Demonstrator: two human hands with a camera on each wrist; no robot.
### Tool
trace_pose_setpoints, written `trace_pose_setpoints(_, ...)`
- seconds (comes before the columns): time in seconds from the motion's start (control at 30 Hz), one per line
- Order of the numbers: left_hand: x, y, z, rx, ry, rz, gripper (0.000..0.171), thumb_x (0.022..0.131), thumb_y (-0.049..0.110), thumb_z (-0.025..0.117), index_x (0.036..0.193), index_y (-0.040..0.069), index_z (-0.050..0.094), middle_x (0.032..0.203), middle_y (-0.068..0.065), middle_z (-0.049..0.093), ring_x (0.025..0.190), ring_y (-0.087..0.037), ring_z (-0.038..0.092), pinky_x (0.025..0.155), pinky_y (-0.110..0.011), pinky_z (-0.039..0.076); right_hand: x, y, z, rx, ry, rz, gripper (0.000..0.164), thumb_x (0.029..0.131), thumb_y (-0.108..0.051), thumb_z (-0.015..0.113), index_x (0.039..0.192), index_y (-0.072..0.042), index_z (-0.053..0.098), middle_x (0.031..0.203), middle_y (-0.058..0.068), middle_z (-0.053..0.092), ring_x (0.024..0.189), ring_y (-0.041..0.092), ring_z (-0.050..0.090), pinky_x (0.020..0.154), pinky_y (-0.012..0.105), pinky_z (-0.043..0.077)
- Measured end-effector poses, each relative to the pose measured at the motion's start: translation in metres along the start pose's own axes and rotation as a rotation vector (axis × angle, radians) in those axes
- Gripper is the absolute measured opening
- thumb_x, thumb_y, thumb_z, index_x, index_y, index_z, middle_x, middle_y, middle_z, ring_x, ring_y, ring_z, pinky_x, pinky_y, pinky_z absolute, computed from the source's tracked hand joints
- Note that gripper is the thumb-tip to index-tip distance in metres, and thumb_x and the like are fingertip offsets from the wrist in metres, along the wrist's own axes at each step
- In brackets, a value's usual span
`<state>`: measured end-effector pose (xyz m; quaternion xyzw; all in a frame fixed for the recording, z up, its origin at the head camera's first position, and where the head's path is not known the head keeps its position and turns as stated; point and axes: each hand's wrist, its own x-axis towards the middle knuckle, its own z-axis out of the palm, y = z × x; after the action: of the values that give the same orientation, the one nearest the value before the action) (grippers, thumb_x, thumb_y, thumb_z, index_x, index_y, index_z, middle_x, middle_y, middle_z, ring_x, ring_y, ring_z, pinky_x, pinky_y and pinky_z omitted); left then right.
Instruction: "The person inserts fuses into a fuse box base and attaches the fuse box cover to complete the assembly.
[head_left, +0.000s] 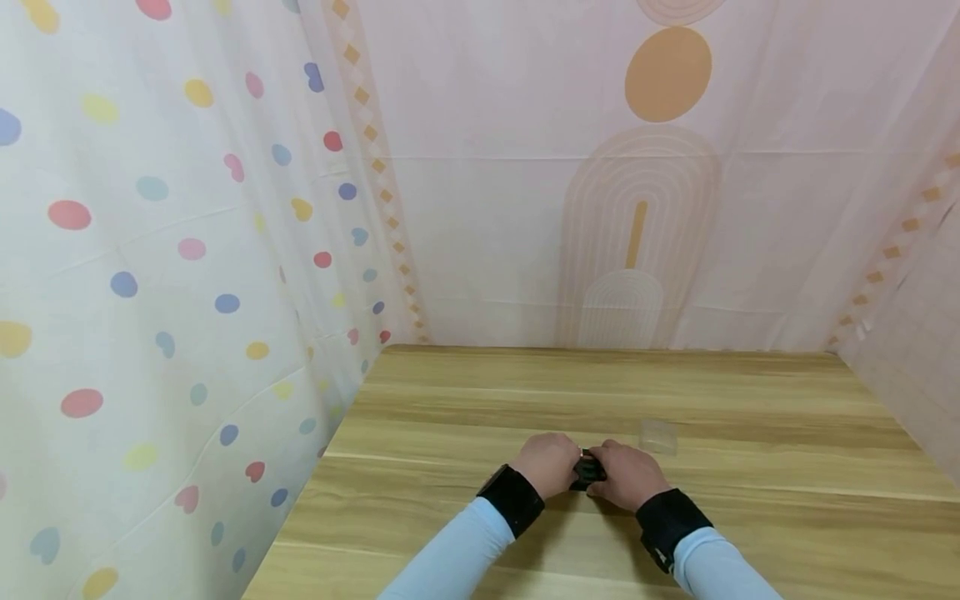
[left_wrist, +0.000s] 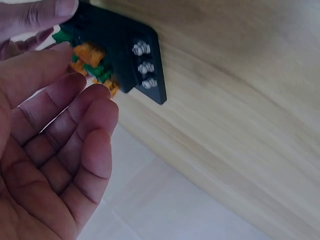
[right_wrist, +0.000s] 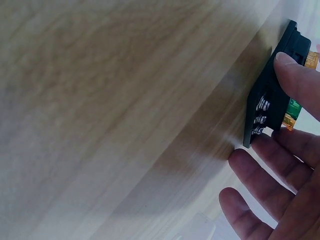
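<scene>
Low over the table, both hands meet at a small black plastic holder (head_left: 588, 472). It has a flat plate with a row of silver screw-like metal pieces (left_wrist: 145, 67) along one edge. Orange pieces (left_wrist: 91, 54) and green pieces (left_wrist: 101, 73) stick out from its other face. My right hand (head_left: 628, 473) grips the holder, the thumb on its black body and the fingertips at its lower edge. The left hand (head_left: 549, 463) has its thumb and curled fingertips at the orange and green pieces, partly hiding them.
A clear, shallow plastic box or lid (head_left: 657, 437) lies on the wood-grain table (head_left: 450, 400), just beyond my right hand. Patterned curtains (head_left: 487, 217) hang behind the table and along its left side.
</scene>
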<state>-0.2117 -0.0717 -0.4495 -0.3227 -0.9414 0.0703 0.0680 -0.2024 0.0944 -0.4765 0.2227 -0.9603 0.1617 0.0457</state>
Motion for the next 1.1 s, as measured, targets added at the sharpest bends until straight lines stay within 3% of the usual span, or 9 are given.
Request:
trace_pose_setpoints(0.23,-0.003,-0.009,-0.01,-0.137,-0.037,-0.058,0.028,0.087,0.04,0.076,0.074,0.018,0.068,0.063,0.01,0.055,0.055,-0.003,0.047,0.051,-0.02,0.041,0.0,0.002,-0.001,0.012,-0.028,0.015,0.051,0.072,-0.026,0.089,0.112,-0.004,0.069,0.094,0.005,0.064,0.082,0.021,0.062,0.074,0.042,0.052)
trace_pose_setpoints(0.4,-0.007,-0.015,-0.01,-0.112,-0.045,-0.092,0.039,0.084,0.053,0.075,0.069,0.019,0.063,0.06,0.011,0.051,0.053,-0.005,0.043,0.048,-0.022,0.038,0.001,0.004,-0.007,-0.003,-0.066,0.053,0.063,0.073,-0.039,0.087,0.12,-0.002,0.067,0.105,0.009,0.066,0.087,0.022,0.064,0.075,0.043,0.053)
trace_pose_setpoints(0.67,-0.01,-0.019,-0.013,-0.123,-0.067,-0.137,0.046,0.079,0.062,0.074,0.066,0.02,0.059,0.063,0.011,0.05,0.057,-0.005,0.045,0.049,-0.023,0.039,0.004,0.015,-0.02,0.02,-0.081,0.094,0.075,0.079,-0.055,0.077,0.126,0.001,0.064,0.123,0.021,0.062,0.11,0.037,0.061,0.087,0.051,0.051)
trace_pose_setpoints(0.87,-0.012,-0.022,-0.012,-0.122,-0.076,-0.152,0.05,0.075,0.067,0.074,0.084,0.019,0.069,0.076,0.007,0.059,0.066,-0.008,0.053,0.054,-0.025,0.044,0.005,0.026,-0.027,0.028,-0.051,0.121,0.073,0.087,-0.06,0.065,0.128,0.0,0.063,0.129,0.023,0.06,0.117,0.042,0.057,0.093,0.055,0.047)
trace_pose_setpoints(1.1,-0.015,-0.023,-0.009,-0.049,-0.073,-0.153,0.071,0.07,0.072,0.074,0.117,0.019,0.072,0.103,0.003,0.069,0.092,-0.015,0.064,0.078,-0.028,0.052,0.002,0.04,-0.032,-0.021,-0.045,0.126,0.065,0.089,-0.05,0.069,0.129,0.001,0.063,0.128,0.025,0.059,0.115,0.044,0.057,0.091,0.056,0.048)
